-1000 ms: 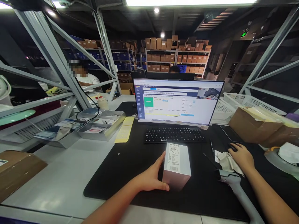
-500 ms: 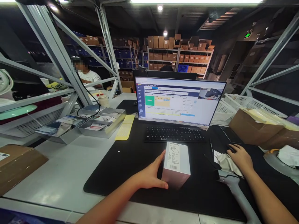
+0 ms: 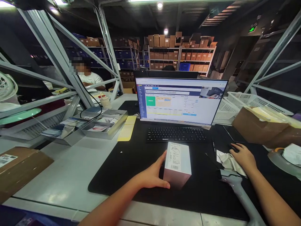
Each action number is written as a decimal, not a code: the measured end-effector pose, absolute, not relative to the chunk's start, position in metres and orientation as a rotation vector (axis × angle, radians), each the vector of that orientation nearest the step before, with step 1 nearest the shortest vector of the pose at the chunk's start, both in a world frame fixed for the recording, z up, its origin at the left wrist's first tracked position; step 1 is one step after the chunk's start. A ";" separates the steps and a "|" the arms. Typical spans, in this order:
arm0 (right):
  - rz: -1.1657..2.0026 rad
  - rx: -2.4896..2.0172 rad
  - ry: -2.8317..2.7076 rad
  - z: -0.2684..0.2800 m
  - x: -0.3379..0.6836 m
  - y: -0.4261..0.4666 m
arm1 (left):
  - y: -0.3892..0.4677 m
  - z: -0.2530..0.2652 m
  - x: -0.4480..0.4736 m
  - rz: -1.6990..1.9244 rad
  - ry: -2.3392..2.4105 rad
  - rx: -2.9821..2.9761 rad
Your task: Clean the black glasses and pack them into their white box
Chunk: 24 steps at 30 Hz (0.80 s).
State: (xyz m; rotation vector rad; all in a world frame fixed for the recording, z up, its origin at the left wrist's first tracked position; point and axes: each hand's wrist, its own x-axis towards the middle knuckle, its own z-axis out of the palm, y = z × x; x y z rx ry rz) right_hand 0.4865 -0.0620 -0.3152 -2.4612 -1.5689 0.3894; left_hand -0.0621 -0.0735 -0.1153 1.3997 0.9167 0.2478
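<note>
A white box (image 3: 180, 160) with a printed label on its top stands on the black desk mat (image 3: 122, 169), in front of the keyboard. My left hand (image 3: 154, 175) grips it from the left, thumb along the near lower edge and fingers by the left side. Farther right, my right hand (image 3: 243, 157) lies curved over a black computer mouse, which the hand almost wholly hides. Just left of that wrist are a crumpled pale cloth (image 3: 231, 164) and a grey handheld scanner (image 3: 237, 185).
A monitor (image 3: 178, 100) and black keyboard (image 3: 176, 134) stand behind the box. Grey trays (image 3: 105, 131) and a yellow sheet (image 3: 127, 128) lie left. Cardboard boxes (image 3: 258, 128), a tape roll (image 3: 279, 160) and white baskets (image 3: 261, 102) are right. A person (image 3: 90, 78) sits beyond the frame.
The camera view has shifted slightly, moving the desk items at both sides a little to the right. Both hands and the white box stay almost where they were.
</note>
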 end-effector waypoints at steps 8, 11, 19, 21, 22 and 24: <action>0.389 -2.443 -1.574 -0.316 0.487 -0.062 | -0.073 -0.112 -0.061 0.251 0.913 1.412; 0.382 -2.429 -1.575 -0.318 0.488 -0.062 | -0.072 -0.111 -0.060 0.242 0.913 1.414; 0.392 -2.494 -1.583 -0.316 0.488 -0.063 | -0.073 -0.109 -0.059 0.247 0.930 1.401; 0.399 -2.531 -1.571 -0.315 0.489 -0.063 | -0.073 -0.107 -0.059 0.233 0.945 1.401; 0.391 -2.537 -1.571 -0.315 0.489 -0.063 | -0.072 -0.106 -0.058 0.225 0.951 1.401; 0.361 -2.535 -1.577 -0.315 0.489 -0.063 | -0.071 -0.103 -0.058 0.217 0.956 1.398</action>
